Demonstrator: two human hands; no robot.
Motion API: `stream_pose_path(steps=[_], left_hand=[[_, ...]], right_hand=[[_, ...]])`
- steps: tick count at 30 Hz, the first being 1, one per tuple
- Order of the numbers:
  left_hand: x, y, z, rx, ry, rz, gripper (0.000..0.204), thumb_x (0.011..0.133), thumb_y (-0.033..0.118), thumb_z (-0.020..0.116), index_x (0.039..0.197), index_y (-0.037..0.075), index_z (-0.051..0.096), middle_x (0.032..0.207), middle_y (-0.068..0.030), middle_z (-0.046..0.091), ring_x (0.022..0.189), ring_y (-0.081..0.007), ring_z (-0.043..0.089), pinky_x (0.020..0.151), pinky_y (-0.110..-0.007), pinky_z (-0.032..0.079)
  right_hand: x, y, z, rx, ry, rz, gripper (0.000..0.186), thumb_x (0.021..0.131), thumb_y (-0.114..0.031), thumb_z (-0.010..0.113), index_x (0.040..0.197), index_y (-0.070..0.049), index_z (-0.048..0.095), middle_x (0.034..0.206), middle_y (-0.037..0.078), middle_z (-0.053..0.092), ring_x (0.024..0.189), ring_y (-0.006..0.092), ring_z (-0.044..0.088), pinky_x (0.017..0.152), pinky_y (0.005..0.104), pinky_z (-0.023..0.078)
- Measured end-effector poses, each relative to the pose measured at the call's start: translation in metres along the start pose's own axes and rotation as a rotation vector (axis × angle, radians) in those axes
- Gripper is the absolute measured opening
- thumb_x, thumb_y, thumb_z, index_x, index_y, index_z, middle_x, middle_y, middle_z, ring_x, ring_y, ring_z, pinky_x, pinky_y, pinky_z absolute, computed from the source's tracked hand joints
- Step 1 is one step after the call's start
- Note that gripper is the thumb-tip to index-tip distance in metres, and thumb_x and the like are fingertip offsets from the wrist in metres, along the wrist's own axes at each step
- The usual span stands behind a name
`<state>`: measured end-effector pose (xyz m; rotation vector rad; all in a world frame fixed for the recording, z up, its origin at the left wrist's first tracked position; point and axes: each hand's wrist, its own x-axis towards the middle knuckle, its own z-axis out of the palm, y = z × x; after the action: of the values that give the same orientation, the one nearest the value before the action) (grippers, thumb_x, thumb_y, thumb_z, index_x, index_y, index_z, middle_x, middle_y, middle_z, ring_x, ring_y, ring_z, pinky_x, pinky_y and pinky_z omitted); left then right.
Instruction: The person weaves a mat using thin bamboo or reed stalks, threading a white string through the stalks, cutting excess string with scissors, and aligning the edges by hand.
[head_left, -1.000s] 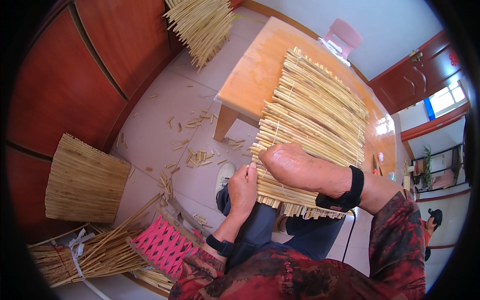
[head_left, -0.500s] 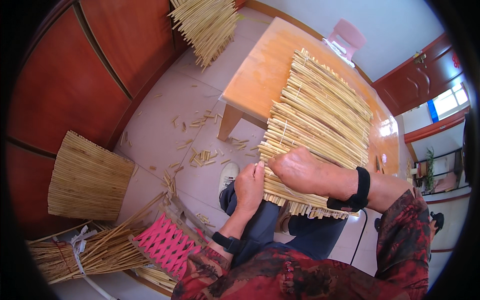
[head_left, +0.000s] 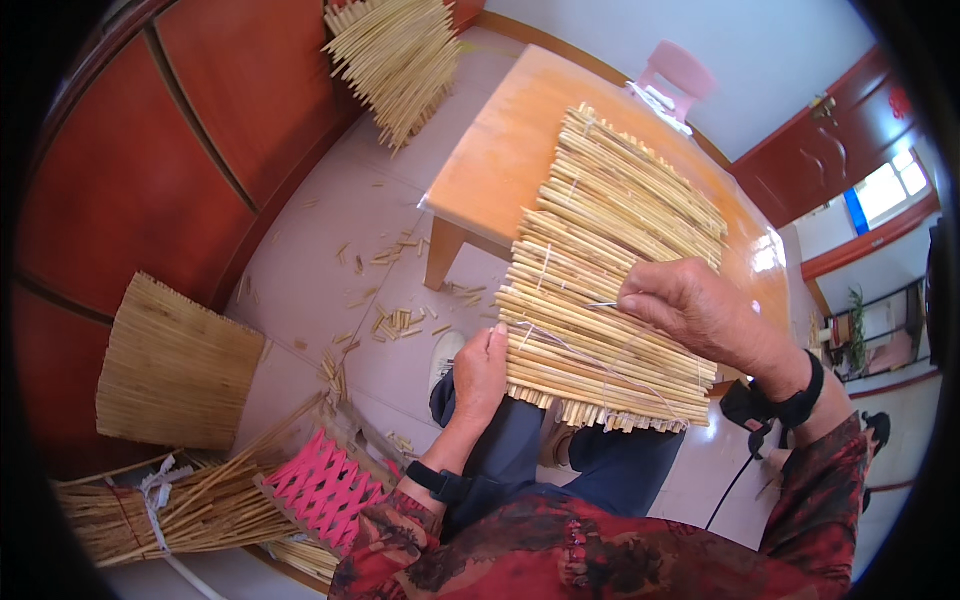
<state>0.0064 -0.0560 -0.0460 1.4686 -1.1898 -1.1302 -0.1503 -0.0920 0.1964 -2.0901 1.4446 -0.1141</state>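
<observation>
A mat of straw-coloured stalks (head_left: 610, 260), bound side by side with pale thread, runs from the wooden table (head_left: 490, 140) down over my lap. My left hand (head_left: 480, 372) grips its left edge, thumb on top and the other fingers mostly hidden. Over the mat's middle my right hand (head_left: 672, 300) is closed in a pinch on a thin, shiny needle (head_left: 600, 304) that points left. Loose pale thread (head_left: 570, 347) trails across the near stalks.
Cut stalk bits (head_left: 400, 322) litter the floor. At the left lean a finished-looking stalk panel (head_left: 175, 360) and a tied stalk bundle (head_left: 120, 510), beside a pink-webbed stool (head_left: 325, 490). Another stalk stack (head_left: 395, 60) stands far left; a pink chair (head_left: 678, 72) is behind the table.
My right hand has moved right and slightly up, away from my left hand, and the needle now shows. My left hand keeps its hold on the mat's edge. The whole view has shifted slightly.
</observation>
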Motion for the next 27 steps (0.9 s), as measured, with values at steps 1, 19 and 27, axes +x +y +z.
stream_pose_path(steps=[1, 19, 27], left_hand=[[-0.001, -0.001, 0.000, -0.007, -0.016, -0.021, 0.037, 0.092, 0.029, 0.045, 0.078, -0.003, 0.054, 0.070, -0.0233, 0.055, 0.064, -0.0372, 0.053, 0.060, -0.041, 0.042], [-0.012, -0.009, -0.012, -0.293, -0.046, -0.141, 0.040, 0.095, 0.033, 0.041, 0.094, -0.004, 0.058, 0.080, -0.0063, 0.058, 0.074, -0.0144, 0.052, 0.070, -0.029, 0.043], [-0.037, 0.014, -0.025, -0.338, -0.168, -0.196, 0.026, 0.089, 0.019, 0.057, 0.104, -0.002, 0.058, 0.088, -0.0048, 0.059, 0.078, -0.0073, 0.052, 0.072, -0.022, 0.044]], right_hand=[[-0.003, 0.006, 0.003, 0.001, 0.014, 0.004, 0.012, 0.083, -0.012, 0.060, 0.082, -0.001, 0.060, 0.070, 0.017, 0.057, 0.065, 0.0279, 0.057, 0.063, 0.0325, 0.046], [0.000, 0.068, 0.073, 0.262, 0.060, -0.102, 0.013, 0.084, -0.010, 0.057, 0.090, 0.000, 0.061, 0.083, 0.013, 0.060, 0.078, 0.0256, 0.059, 0.071, 0.0321, 0.047], [0.022, 0.083, 0.103, 0.069, 0.148, -0.263, 0.011, 0.080, -0.012, 0.060, 0.089, -0.007, 0.064, 0.079, 0.013, 0.059, 0.072, 0.0304, 0.059, 0.063, 0.0379, 0.048]])
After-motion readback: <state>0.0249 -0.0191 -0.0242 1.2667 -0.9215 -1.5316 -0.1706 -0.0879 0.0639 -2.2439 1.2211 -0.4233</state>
